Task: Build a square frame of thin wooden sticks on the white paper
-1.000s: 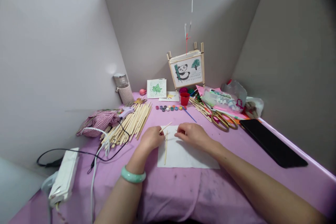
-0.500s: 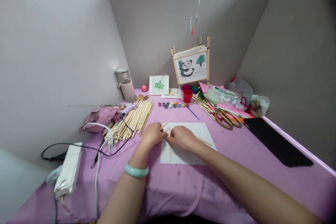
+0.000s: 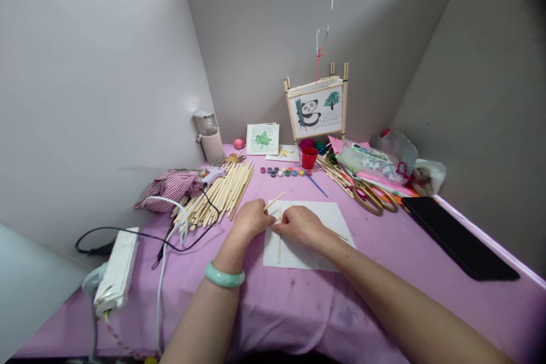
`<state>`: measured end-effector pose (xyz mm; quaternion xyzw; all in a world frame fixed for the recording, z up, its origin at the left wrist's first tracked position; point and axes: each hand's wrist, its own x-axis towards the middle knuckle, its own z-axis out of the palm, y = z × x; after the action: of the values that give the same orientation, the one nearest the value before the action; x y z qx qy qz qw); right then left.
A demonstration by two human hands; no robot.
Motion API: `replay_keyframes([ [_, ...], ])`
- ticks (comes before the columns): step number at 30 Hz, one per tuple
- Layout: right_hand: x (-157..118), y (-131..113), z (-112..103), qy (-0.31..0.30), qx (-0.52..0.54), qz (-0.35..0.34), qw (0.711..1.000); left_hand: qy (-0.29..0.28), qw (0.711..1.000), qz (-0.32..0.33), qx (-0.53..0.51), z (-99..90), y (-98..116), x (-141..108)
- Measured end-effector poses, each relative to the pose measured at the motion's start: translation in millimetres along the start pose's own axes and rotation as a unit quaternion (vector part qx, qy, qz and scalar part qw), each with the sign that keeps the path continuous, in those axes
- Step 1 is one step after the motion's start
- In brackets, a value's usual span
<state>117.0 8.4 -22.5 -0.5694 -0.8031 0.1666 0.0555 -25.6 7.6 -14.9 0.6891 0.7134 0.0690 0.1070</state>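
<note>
My left hand (image 3: 252, 219), with a pale green bangle on its wrist, is closed on a thin wooden stick (image 3: 274, 201) that points up and to the right. My right hand (image 3: 301, 224) meets it over a white sheet of paper (image 3: 307, 253), its fingers pinched at a second wooden stick (image 3: 278, 249) that runs towards me on the sheet. The fingers cover where the sticks come together. Past my right wrist, a third stick (image 3: 338, 233) lies on the paper, partly hidden by the arm.
Left of the paper lies a pile of wooden sticks (image 3: 230, 190), near cables and a power strip (image 3: 117, 270). Behind are paint pots (image 3: 280, 172), a red cup (image 3: 309, 158) and a stick-framed panda picture (image 3: 315, 111). Scissors (image 3: 370, 198) and a black phone-like slab (image 3: 458, 239) sit right.
The whole view has shifted slightly, so everything appears a little further right. Both hands keep nearly the same pose at the sticks, with a slight shift of the right fingers.
</note>
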Motion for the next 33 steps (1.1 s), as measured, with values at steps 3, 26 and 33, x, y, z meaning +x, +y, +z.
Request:
replay_keyframes([
  [3, 0.8, 1.9, 1.3, 0.010, 0.004, -0.002, 1.000, 0.001, 1.000, 0.005, 0.001, -0.5, 0.0, -0.1],
  [26, 1.3, 2.7, 10.3, 0.073, 0.039, -0.008, 0.997, -0.005, 1.000, 0.019, -0.002, 2.1, -1.8, 2.4],
  [33, 4.6, 34.4, -17.0, 0.117, 0.091, -0.038, 0.988, 0.020, 1.000, -0.002, -0.011, 0.6, -4.2, 2.1],
])
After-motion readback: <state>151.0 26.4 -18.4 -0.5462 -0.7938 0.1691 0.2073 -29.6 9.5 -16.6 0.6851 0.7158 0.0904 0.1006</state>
